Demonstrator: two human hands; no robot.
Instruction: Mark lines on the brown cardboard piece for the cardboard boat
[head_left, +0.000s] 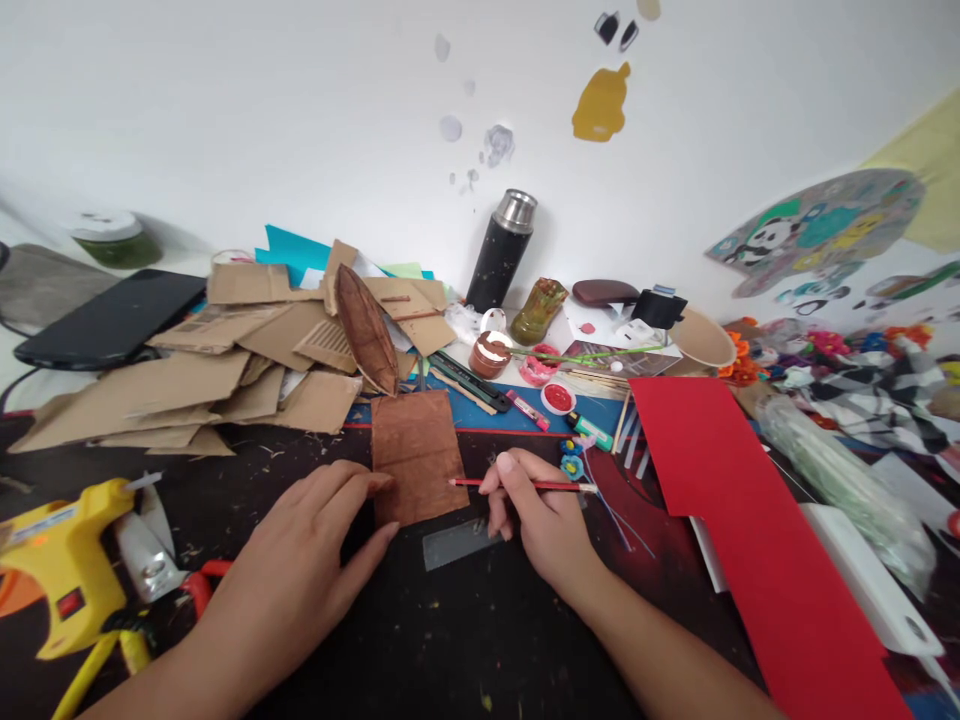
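A brown-painted piece of cardboard (416,450) lies on the dark tabletop in front of me. My left hand (311,540) rests at its left edge, thumb and fingers spread apart, with the fingertips on or right beside the card. Held in my right hand (540,515) is a slim red pencil (466,483), lying almost level with one end over the card's lower right part. Just below the card is a clear plastic ruler (459,544), its right end close under my right fingers. A boat-shaped brown cardboard piece (366,330) leans behind the card.
Cardboard scraps (255,350) are heaped at the back left. A yellow glue gun (67,560) and red-handled scissors (199,585) lie left. Behind stand a black flask (501,255), an open brown paint pot (491,357) and a green cutter (472,380). Red paper (757,520) lies right.
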